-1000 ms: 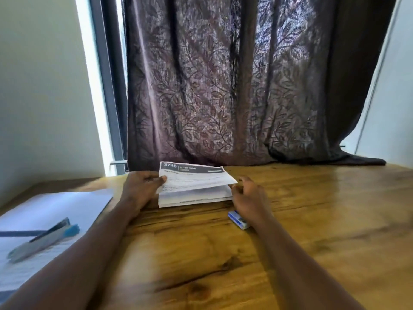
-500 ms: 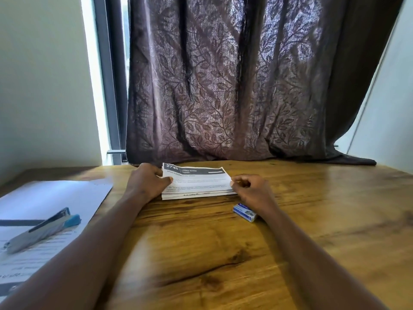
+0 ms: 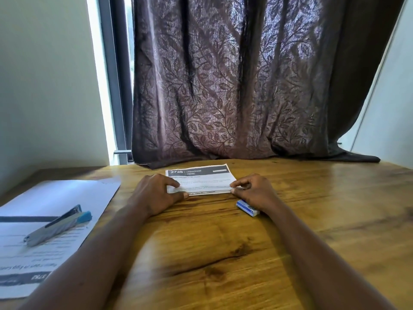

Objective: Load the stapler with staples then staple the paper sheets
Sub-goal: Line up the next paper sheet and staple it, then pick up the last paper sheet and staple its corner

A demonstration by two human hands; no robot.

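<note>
Lying flat on the table [image 3: 223, 242] now, no longer lifted, the paper sheets [image 3: 201, 180] look squared. Your left grip [image 3: 156, 193] and right grip [image 3: 254, 193] pinch their side edges. The staple box [image 3: 247, 208] sits just beside them and the stapler [image 3: 58, 227] well to their left, so loading likely comes next.

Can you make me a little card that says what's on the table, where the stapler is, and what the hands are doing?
table: wooden, in front of a dark curtain
paper sheets: flat, far middle
left hand: holds their left edge
right hand: pinches their right edge
stapler: untouched, lying on a big sheet at the left
staple box: blue and white, partly under the right hand
</note>
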